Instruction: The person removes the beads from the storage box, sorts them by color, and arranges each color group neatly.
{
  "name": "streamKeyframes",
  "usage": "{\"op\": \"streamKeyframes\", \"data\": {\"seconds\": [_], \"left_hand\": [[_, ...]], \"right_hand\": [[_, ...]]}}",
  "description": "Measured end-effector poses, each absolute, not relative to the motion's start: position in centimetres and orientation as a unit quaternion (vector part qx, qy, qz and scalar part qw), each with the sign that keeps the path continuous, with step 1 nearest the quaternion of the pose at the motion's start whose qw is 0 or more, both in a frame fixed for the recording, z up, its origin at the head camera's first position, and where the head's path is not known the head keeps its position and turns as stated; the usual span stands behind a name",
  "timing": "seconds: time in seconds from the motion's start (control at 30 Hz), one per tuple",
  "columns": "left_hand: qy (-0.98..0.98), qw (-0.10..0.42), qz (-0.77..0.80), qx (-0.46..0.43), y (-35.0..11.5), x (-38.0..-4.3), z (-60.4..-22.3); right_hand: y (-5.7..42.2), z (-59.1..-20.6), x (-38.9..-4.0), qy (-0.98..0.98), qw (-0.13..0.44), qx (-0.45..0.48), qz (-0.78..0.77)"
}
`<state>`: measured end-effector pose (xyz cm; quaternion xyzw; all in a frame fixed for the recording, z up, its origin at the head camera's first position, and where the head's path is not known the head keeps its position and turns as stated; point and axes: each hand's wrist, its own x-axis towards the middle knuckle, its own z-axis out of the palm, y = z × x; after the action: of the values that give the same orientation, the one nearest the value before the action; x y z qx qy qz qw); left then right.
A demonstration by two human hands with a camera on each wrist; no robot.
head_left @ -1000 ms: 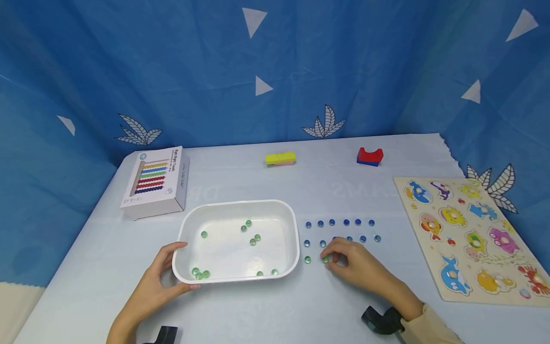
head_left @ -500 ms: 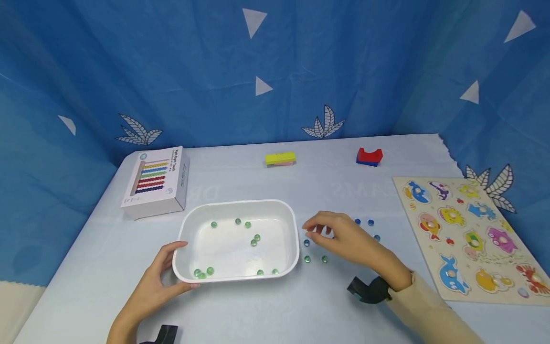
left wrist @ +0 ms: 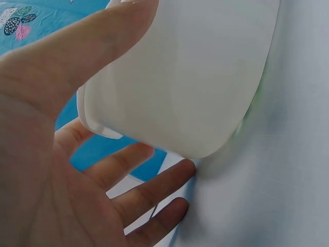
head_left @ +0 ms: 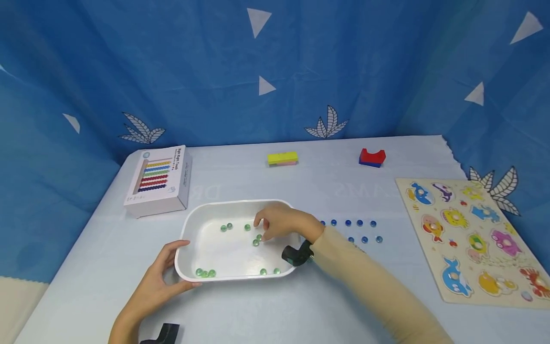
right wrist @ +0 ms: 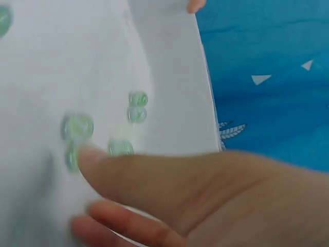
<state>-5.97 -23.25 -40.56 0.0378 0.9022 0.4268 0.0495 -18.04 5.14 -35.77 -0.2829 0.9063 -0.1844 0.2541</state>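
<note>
We see the green marbles (head_left: pixel 212 273) on the floor of the white tray (head_left: pixel 232 255): a cluster in the near left corner, a pair by the near wall at right, the others farther back. Our right hand (head_left: pixel 279 222) is inside the tray, thumb and fingers apart, its thumb tip close over two marbles; we cannot tell whether it touches one. Our left hand (head_left: pixel 154 281) clasps the tray's near left corner between thumb and forefinger, the other fingers spread. To the right, blue marbles (head_left: pixel 348 222) lie in two rows, partly behind our sleeve (head_left: pixel 361 282); beyond them is the puzzle (head_left: pixel 438 253). Farther back stand the box (head_left: pixel 156 208), a yellow block (head_left: pixel 282 157) and a red block (head_left: pixel 373 156).
</note>
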Motion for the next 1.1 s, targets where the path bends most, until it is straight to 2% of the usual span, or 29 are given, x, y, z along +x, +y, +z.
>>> {"op": "streamKeyframes", "data": {"seconds": [0.33, 0.53, 0.67, 0.8, 1.1], "left_hand": [[0.903, 0.055, 0.425, 0.032, -23.0, -6.1, -40.5], [0.905, 0.051, 0.421, 0.032, -23.0, -6.0, -40.5], [0.906, 0.051, 0.418, 0.03, -23.0, -6.0, -40.4], [0.905, 0.05, 0.421, 0.035, -22.9, -6.0, -40.5], [0.91, 0.055, 0.409, 0.03, -23.2, -6.1, -40.7]], "right_hand": [[4.3, -37.9, -18.5, 0.89, 0.246, -0.285, -0.257], [5.9, -35.1, -17.6, 0.872, 0.208, -0.301, -0.325], [8.8, -32.7, -16.1, 0.869, 0.164, -0.292, -0.365], [13.2, -32.3, -14.1, 0.885, 0.124, -0.248, -0.374], [21.3, -37.5, -10.0, 0.928, 0.063, -0.175, -0.323]]}}
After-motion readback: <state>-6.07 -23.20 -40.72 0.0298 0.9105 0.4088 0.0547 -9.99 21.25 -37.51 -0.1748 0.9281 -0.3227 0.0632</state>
